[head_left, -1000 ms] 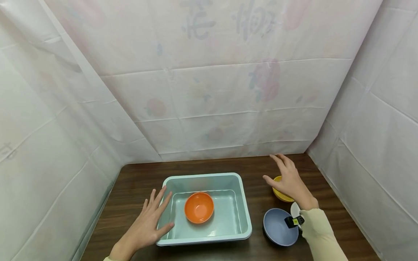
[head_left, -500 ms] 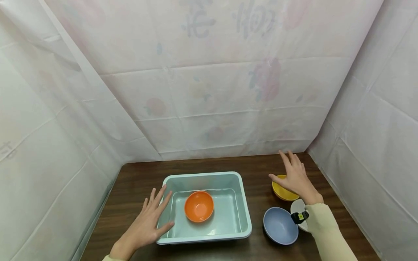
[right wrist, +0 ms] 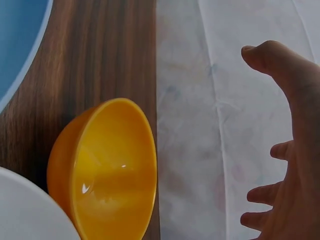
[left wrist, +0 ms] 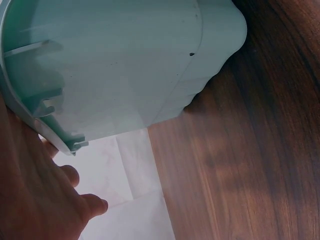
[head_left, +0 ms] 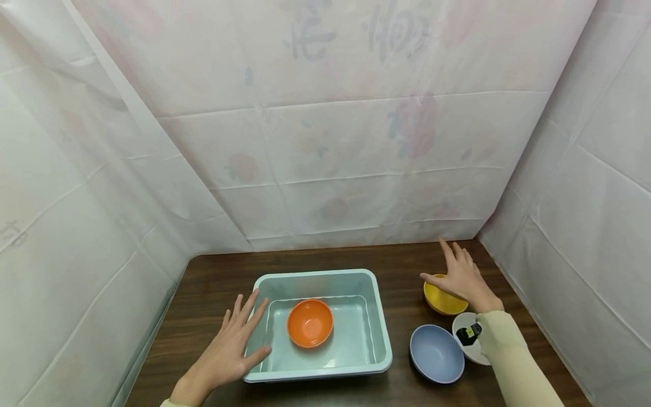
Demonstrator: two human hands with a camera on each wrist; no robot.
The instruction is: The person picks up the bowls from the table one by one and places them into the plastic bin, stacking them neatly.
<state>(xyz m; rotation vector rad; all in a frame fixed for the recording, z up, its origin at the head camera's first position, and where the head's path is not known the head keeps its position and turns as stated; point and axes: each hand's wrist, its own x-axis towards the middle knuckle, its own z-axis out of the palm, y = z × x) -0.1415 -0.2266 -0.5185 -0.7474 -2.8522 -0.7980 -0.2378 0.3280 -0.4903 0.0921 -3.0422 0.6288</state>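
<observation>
My left hand (head_left: 229, 347) lies over the left rim of a pale green plastic basin (head_left: 351, 370), fingers spread and straight. In the left wrist view the fingers show beside the basin's rim, above its outer wall (left wrist: 130, 65). Inside the basin an orange bowl (head_left: 310, 323) sits upright near the middle. Over at the right, my right hand (head_left: 465, 282) hovers above a yellow bowl (head_left: 441, 302), fingers apart and holding nothing. The right wrist view shows the yellow bowl (right wrist: 115, 170) standing apart from the fingers.
A blue bowl (head_left: 437, 354) stands right of the basin, nearer the front. Beside it is a white dish (head_left: 475, 351), partly covered by the right sleeve and a black wrist device (head_left: 469, 334). White sheets (head_left: 335, 169) hang behind and at both sides of the dark wooden table (head_left: 213, 277).
My right hand has moved a little to the right above the yellow bowl, uncovering more of that bowl and the white dish. The left hand has stayed at the basin's rim.
</observation>
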